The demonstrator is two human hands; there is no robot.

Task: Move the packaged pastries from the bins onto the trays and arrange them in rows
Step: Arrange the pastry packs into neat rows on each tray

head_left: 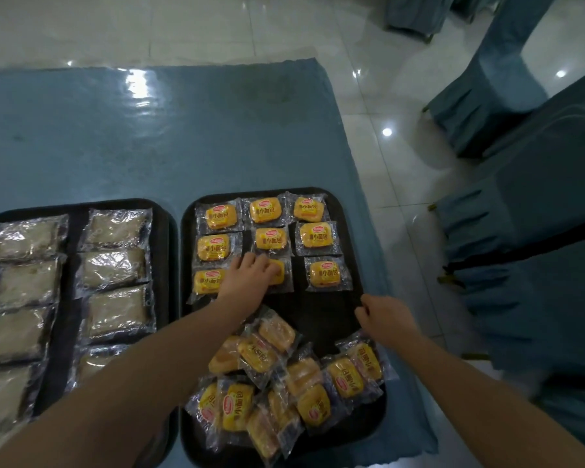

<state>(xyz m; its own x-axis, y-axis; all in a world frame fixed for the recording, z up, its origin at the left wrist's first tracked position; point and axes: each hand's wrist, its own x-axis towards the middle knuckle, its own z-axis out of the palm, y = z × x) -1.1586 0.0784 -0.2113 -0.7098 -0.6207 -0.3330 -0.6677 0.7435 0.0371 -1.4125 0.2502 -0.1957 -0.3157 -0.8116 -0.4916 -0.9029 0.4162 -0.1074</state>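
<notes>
The left hand (250, 276) lies flat, fingers straight, on a yellow plastic-wrapped pastry (277, 273) in the third row of the black rectangular tray (321, 309). The right hand (384, 317), fingers curled and empty, hovers at the tray's right edge.

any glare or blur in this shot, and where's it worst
Head view: bright glare spots on the tiled floor and a washed streak on the blue tablecloth; clear wrappers on the left tray glint, hiding their contents. The room is dim overall. The right hand is slightly smeared, and the wide lens bends the table edges. Labels on the arranged yellow pastries stay readable.
</notes>
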